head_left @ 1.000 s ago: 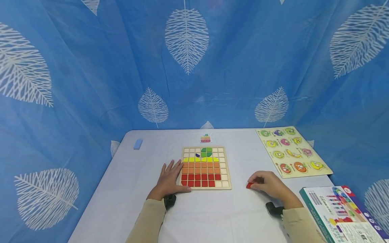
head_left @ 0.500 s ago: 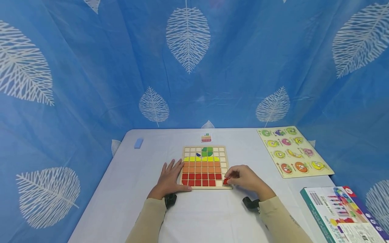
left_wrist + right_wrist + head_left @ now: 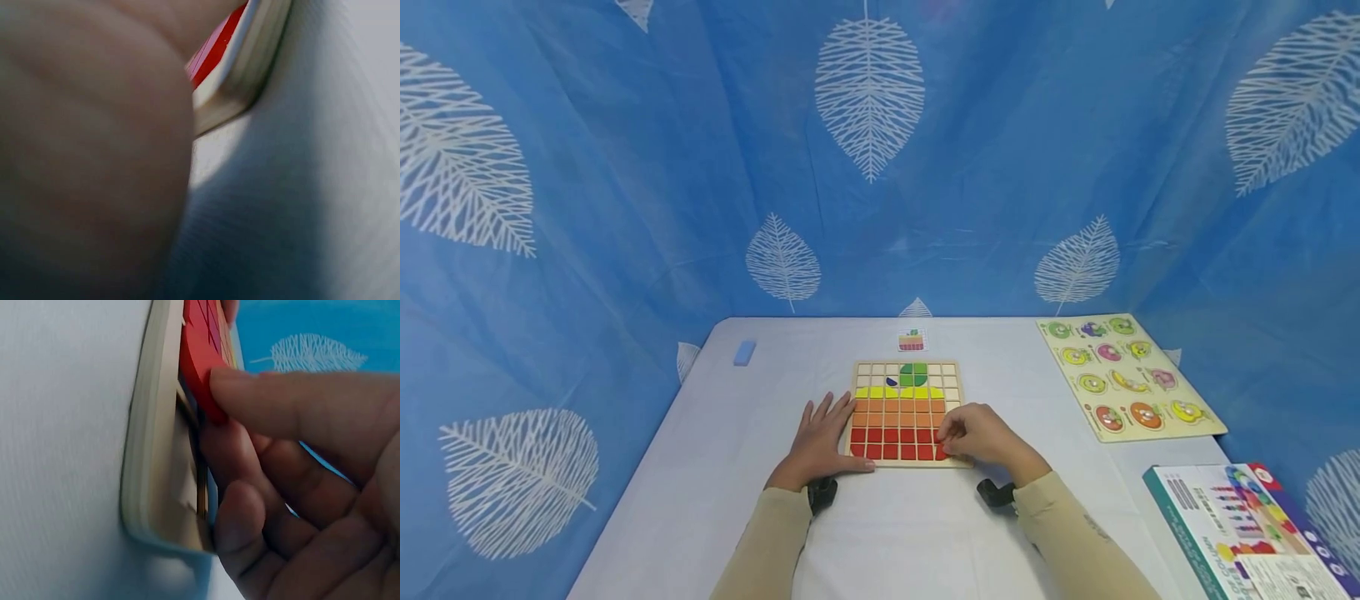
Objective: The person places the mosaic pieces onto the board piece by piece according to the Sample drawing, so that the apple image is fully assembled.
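A wooden grid board (image 3: 952, 385) lies mid-table, filled with rows of yellow, orange and red square tiles and a green piece on top. My left hand (image 3: 817, 440) rests flat on the table, fingers spread against the board's left edge (image 3: 244, 81). My right hand (image 3: 976, 435) is over the board's lower right corner and pinches a red tile (image 3: 200, 359) between thumb and fingers, holding it at the bottom row of the board (image 3: 147, 456). In the head view that tile (image 3: 941, 454) shows only as a sliver by the fingertips.
A fruit peg puzzle (image 3: 1129, 375) lies at the right. A colourful box (image 3: 1247, 529) sits at the near right corner. A small picture card (image 3: 911, 341) lies behind the board, and a blue block (image 3: 744, 352) at the far left. Blue leaf-print cloth surrounds the table.
My right hand carried the red tile from the bare table on the right over to the board's lower right corner. The left hand stayed put.
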A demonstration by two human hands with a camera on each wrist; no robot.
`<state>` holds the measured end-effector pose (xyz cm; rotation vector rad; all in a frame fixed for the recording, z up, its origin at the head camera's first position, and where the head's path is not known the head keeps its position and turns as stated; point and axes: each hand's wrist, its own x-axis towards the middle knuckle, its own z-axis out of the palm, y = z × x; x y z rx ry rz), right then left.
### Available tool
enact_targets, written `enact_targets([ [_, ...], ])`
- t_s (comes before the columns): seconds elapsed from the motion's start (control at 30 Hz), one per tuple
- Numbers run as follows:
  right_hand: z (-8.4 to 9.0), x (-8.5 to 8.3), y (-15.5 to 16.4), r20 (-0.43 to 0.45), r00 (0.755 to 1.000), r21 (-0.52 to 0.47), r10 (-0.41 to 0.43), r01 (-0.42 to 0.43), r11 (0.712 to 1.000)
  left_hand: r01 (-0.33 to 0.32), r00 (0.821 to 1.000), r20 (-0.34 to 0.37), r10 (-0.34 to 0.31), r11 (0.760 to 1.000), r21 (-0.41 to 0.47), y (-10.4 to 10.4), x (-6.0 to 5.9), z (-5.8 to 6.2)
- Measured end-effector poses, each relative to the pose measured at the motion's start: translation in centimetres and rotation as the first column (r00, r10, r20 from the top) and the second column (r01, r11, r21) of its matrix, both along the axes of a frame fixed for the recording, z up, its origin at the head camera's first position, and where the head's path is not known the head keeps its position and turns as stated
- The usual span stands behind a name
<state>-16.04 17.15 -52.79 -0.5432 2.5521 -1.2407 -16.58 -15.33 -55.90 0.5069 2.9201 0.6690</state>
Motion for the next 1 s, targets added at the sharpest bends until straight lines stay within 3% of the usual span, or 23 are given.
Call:
enact_targets([
  [0.37,-0.2,0.6,-1.1,-0.007,0.996,0.073,-0.093,0.093,0.993,-0.005,1.000,0.014,0.005,1.000,-0.002,-0.1,0.1,0.1],
  [0.67,-0.7,1.3,-0.2,-0.134,0.988,0.004,-0.072,0.073,0.997,0.004,1.000,-0.002,-0.004,1.000,0.005,0.0,0.1,0.3],
  [1.0,-1.0,1.5,2.3,-0.199,0.960,-0.019,-0.198,0.198,0.980,-0.002,1.000,0.009,0.002,1.000,-0.013,0.1,0.0,0.0],
])
